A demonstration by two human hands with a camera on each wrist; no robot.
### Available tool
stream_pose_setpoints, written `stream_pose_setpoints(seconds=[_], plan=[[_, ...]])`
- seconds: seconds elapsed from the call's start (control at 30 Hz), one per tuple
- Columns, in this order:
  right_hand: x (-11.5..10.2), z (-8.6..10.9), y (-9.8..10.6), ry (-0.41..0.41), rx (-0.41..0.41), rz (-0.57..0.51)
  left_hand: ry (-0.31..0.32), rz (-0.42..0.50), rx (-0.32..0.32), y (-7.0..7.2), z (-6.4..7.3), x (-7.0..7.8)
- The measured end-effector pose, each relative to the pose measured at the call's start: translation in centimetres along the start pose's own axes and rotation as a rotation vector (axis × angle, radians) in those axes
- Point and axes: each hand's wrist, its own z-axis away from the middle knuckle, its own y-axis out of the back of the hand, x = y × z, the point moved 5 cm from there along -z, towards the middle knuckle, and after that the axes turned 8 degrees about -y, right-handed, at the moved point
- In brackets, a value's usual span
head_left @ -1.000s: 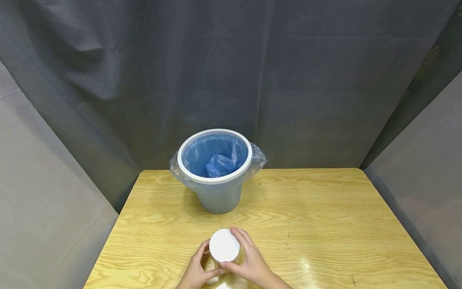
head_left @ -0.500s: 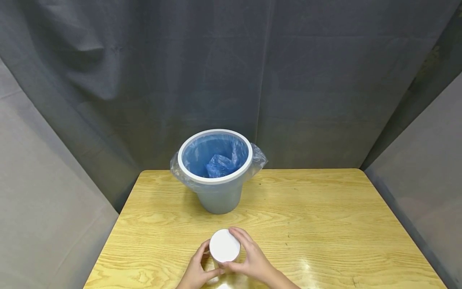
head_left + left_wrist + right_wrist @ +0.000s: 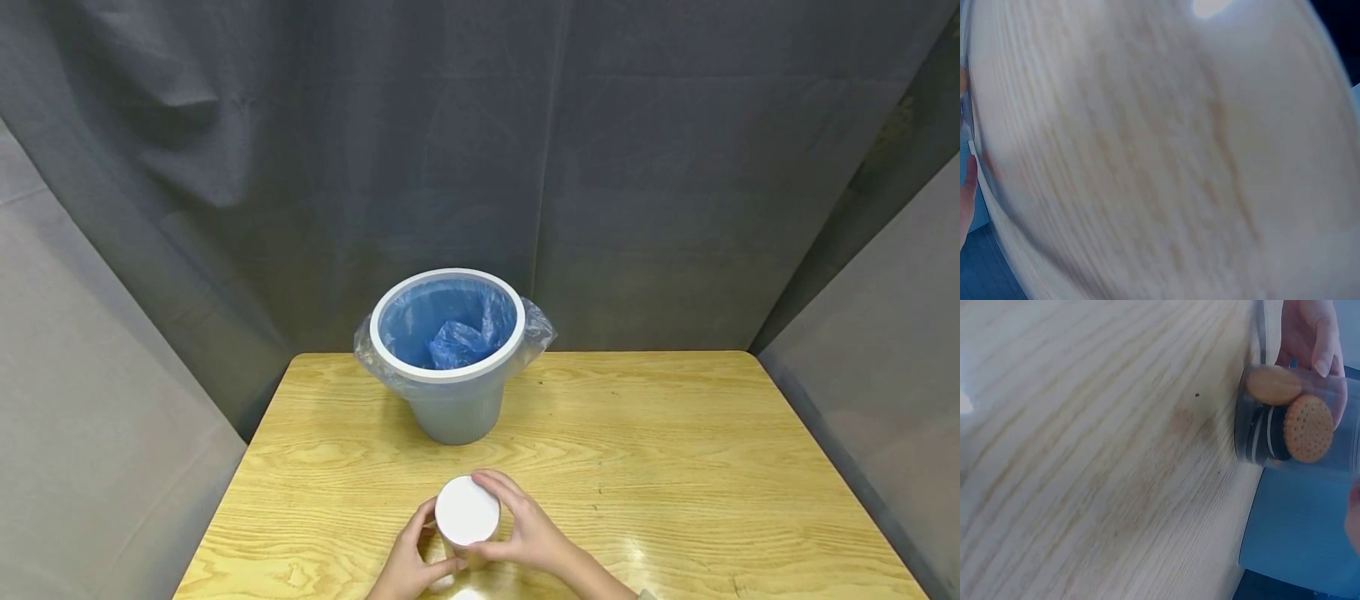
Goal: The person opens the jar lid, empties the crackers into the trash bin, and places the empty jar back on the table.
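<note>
Left hand [image 3: 411, 557] and right hand [image 3: 528, 533] meet at a clear jar [image 3: 1342, 449] near the front of the table: the left is curved round the lower side, thumb toward the base, while the right pinches the white lid [image 3: 467, 510] between its thumb and fingertips, partly spread across the edge. The jar appears to stand upright, lid on top.

Inside, low down, sit a few biscuits: a round pricked one [image 3: 1309, 429] leaning on the wall, a dark sandwich biscuit [image 3: 1266, 434], and a pale one [image 3: 1273, 386] beside them. Judging by that loose fill, the whole should be light. The wall looks smooth, stiff and probably slick, so a broad hold round the lower body suits it best, with the lid taken by its edge; the biscuits are likely brittle and would rattle or chip if jolted.

Beneath is a glossy wood-grain table [image 3: 660, 467], with glare near the hands. Beyond the jar, and apart from it, a bin [image 3: 456, 412] with a white rim [image 3: 447, 376] stands toward the back, its thin plastic liner [image 3: 536, 329] spilling outside. Dark curtain [image 3: 420, 125] hangs behind, and paler grey cloth [image 3: 97, 375] flanks both sides.
</note>
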Motion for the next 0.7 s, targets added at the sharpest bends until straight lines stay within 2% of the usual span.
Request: stream_pose_setpoints(seconds=[0.57,0.7], plan=[[0.74,-0.7,0.6,0.005,-0.164,-0.084,-0.016,0.002,-0.006,-0.02,0.02,0.09],[0.87,-0.91,0.56,0.029,-0.185,-0.081,-0.013,-0.007,-0.013,-0.06,0.04,-0.09]])
